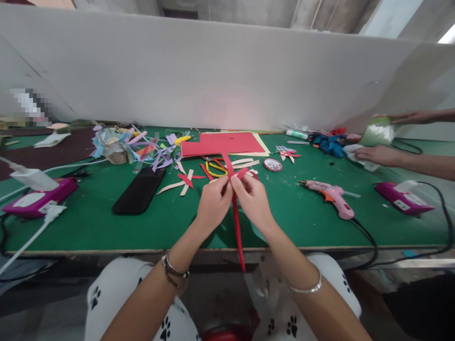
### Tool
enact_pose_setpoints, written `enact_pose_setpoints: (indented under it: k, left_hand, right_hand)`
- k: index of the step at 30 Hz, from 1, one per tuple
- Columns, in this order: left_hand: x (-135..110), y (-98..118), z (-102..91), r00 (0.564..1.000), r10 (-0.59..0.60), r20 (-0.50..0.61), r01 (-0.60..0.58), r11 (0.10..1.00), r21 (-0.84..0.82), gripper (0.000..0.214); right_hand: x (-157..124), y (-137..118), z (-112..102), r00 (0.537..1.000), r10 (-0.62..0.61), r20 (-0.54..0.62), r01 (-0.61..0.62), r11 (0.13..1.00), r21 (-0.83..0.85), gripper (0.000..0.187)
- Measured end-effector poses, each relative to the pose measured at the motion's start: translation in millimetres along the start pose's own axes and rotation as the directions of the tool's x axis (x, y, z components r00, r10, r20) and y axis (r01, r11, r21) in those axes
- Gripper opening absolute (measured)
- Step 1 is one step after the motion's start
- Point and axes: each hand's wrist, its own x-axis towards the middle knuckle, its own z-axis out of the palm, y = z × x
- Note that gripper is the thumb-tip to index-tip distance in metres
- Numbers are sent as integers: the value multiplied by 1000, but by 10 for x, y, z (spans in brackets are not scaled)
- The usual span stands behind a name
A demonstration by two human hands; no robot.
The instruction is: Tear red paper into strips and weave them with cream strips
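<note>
Both of my hands meet over the front middle of the green table. My left hand (213,201) pinches a red paper strip (237,227), whose long end hangs down past the table edge. My right hand (253,201) grips the same strip close beside the left thumb, where a short red piece sticks out to the right. The strip's upper part rises toward a red paper sheet (220,143) lying behind. Just beyond my fingers lie yellow-handled scissors (213,169), partly hidden, among cream and red paper strips (186,182).
A black phone (139,190) lies left, a pink glue gun (332,195) right. Purple power strips (405,196) sit at both sides. A round tin (272,164) stands behind my right hand. At far right, another person's hands (380,155) hold a green packet (378,131).
</note>
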Motion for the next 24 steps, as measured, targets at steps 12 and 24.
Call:
enact_pose_setpoints:
  k: [12,24]
  left_hand:
    - [-30,63,12,979,-132,-156,111,985,-131,32]
    - [-13,28,15,1000,-27,-3,26,999,-43,32]
  right_hand:
    - [-3,-25,0,997,44,68,-46,998,42,30]
    - [-12,-45,-23,999,-5,40,2,998,58,30]
